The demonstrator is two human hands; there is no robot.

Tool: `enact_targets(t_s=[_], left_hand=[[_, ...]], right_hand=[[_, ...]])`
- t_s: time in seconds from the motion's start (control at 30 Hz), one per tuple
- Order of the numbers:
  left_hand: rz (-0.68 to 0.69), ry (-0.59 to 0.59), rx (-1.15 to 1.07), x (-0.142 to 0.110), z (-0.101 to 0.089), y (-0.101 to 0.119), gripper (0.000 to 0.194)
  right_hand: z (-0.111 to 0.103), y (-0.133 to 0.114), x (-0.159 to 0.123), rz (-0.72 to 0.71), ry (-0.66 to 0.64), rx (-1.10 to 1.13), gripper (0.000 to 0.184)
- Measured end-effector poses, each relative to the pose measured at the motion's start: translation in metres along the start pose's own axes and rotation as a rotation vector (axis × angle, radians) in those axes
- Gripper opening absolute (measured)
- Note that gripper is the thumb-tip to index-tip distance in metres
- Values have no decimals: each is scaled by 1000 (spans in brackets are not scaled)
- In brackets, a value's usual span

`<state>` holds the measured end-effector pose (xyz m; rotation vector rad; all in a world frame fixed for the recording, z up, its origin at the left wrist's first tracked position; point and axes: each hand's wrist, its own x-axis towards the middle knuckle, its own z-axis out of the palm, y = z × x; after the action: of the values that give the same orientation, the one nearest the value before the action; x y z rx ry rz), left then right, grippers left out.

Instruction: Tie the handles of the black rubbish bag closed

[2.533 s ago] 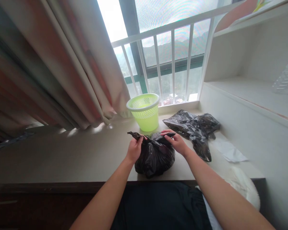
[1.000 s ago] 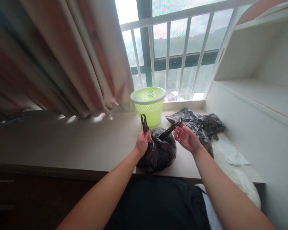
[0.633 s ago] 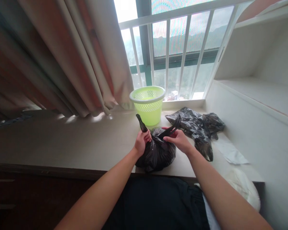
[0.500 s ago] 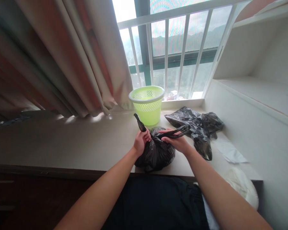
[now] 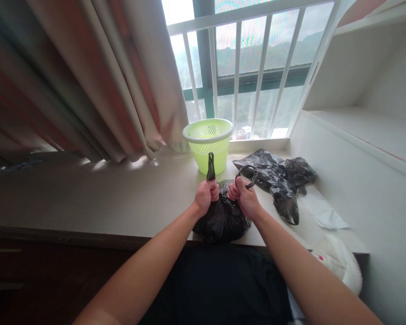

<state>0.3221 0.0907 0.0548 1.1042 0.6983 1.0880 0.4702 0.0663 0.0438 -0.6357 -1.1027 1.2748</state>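
Note:
A full black plastic bag rests near the front edge of the pale ledge, its top gathered and twisted. My left hand is closed around one of its handles, whose loop sticks up above the fist. The other handle is gripped in my right hand, and its loop curls over the thumb. Both fists are close together, just over the gathered neck. Right behind the bag stands a light green basket with a perforated upper wall and a grey rim.
A flattened black plastic bag lies to the right, beside some white paper. A white soft object sits at the ledge's right end. Curtains hang at left, white railings front the window, and shelving stands at right.
My right hand has closed from loosely spread fingers into a fist around its handle. Both hands have come closer together, and the left handle now points straight up.

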Motion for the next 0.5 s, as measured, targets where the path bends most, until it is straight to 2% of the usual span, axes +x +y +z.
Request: enact_targets(t_s=[0.13, 0.23, 0.37, 0.5], left_hand=[[-2, -80, 218, 1, 7, -5, 46], [-19, -137, 310, 1, 9, -9, 42], [-25, -134, 354, 3, 7, -12, 37], [34, -137, 467, 6, 6, -12, 32]], right_hand=[[3, 4, -1, 68, 4, -127, 70], [6, 5, -1, 78, 30, -130, 69], [7, 3, 0, 108, 24, -101, 70], [7, 2, 0, 122, 25, -96, 70]])
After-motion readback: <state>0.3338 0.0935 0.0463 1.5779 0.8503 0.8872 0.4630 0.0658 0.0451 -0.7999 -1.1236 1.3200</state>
